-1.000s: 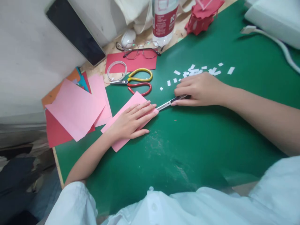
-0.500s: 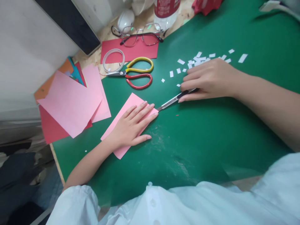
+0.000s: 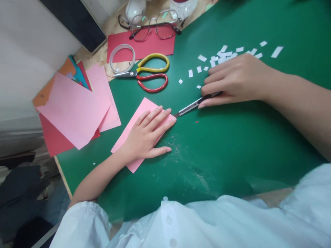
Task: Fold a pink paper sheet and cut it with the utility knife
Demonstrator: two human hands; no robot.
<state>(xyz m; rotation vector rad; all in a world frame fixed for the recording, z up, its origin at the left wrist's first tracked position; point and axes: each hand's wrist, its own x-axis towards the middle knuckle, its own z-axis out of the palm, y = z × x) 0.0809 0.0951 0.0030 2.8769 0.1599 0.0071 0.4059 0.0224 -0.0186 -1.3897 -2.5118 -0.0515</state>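
My left hand [image 3: 147, 136] lies flat with its fingers spread, pressing a folded piece of pink paper [image 3: 141, 109] onto the green mat [image 3: 232, 148]. In my right hand [image 3: 232, 81] is a slim utility knife [image 3: 190, 107], gripped between thumb and fingers. Its blade tip reaches the right corner of the pink paper, close to my left fingertips; whether it lies inside the fold I cannot tell. Small white paper pieces [image 3: 223, 57] are scattered behind my right hand, and the hand partly hides them.
Scissors [image 3: 152, 72] with one yellow and one red handle lie behind the pink paper, beside a roll of clear tape [image 3: 122, 58]. Glasses [image 3: 155, 29] rest on red paper [image 3: 144, 51]. Coloured sheets [image 3: 74, 110] overlap at the left edge. A bottle [image 3: 183, 8] stands at the back.
The view has shifted slightly, so the items at the back sit higher in the picture. Both hands, the knife and the pink paper keep nearly the same places relative to each other.
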